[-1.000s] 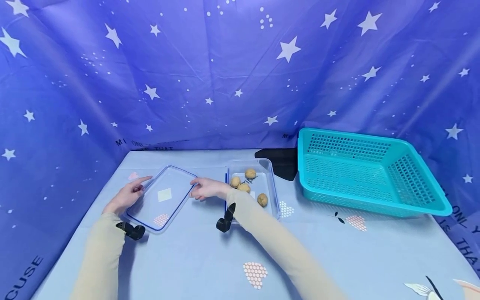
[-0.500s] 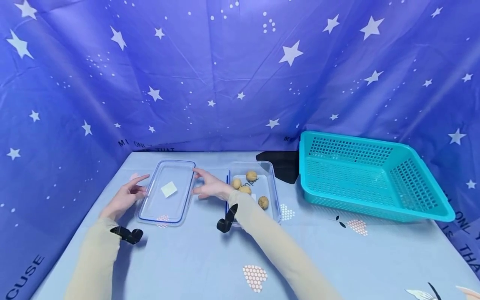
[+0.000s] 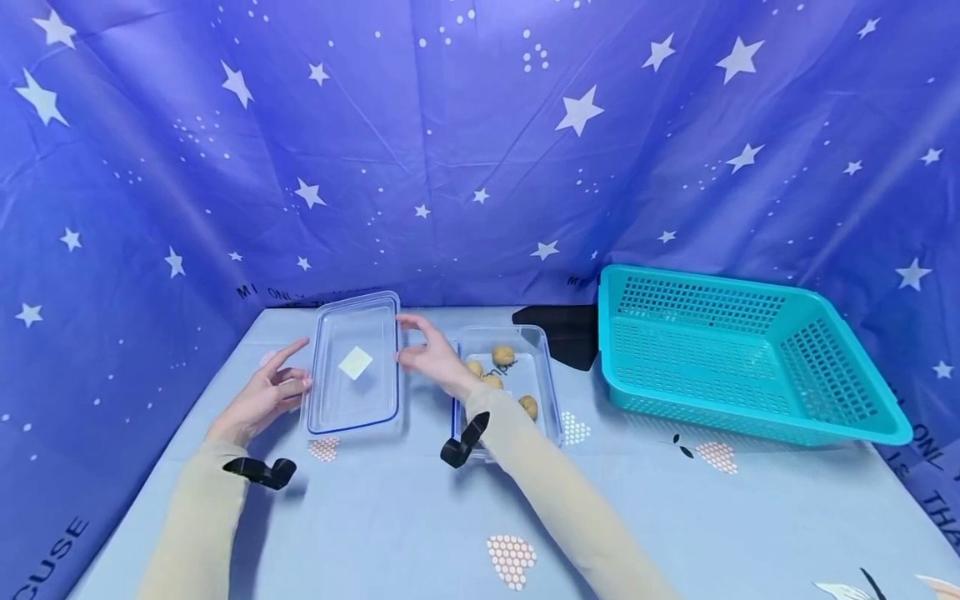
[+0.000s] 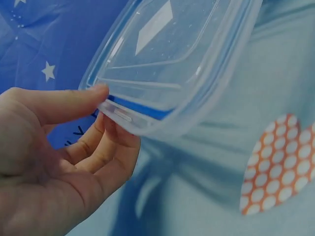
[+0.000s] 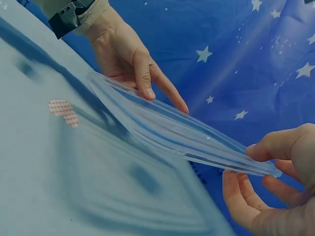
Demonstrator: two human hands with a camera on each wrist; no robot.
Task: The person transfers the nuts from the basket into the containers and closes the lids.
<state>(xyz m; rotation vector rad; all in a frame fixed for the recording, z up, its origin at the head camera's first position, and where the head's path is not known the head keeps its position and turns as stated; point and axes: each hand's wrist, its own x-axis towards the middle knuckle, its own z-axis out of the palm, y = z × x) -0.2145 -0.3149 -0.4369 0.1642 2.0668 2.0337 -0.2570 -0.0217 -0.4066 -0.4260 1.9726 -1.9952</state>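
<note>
A clear plastic lid [image 3: 337,392] with a blue seal and a pale square sticker is held raised and tilted above the table, its shadow below it in the right wrist view. My left hand [image 3: 258,400] pinches its left edge between thumb [image 4: 74,102] and fingers. At the opposite edge my right hand [image 3: 435,357] pinches it too, thumb on one face and fingers on the other. Just right of the lid sits a clear container [image 3: 553,392] with several walnuts [image 3: 503,356] inside. My right forearm crosses over its near part and hides some of it.
A turquoise perforated basket [image 3: 750,417] stands at the right of the table. Between it and the container lies a flat black shape [image 3: 562,329]. A star-print blue curtain [image 3: 450,150] closes off the back and sides. Heart prints mark the pale tablecloth [image 3: 390,517].
The lid has turned to stand straighter, risen off the table and shifted slightly right. The right hand has moved up with its edge. The walnuts have stayed in the container.
</note>
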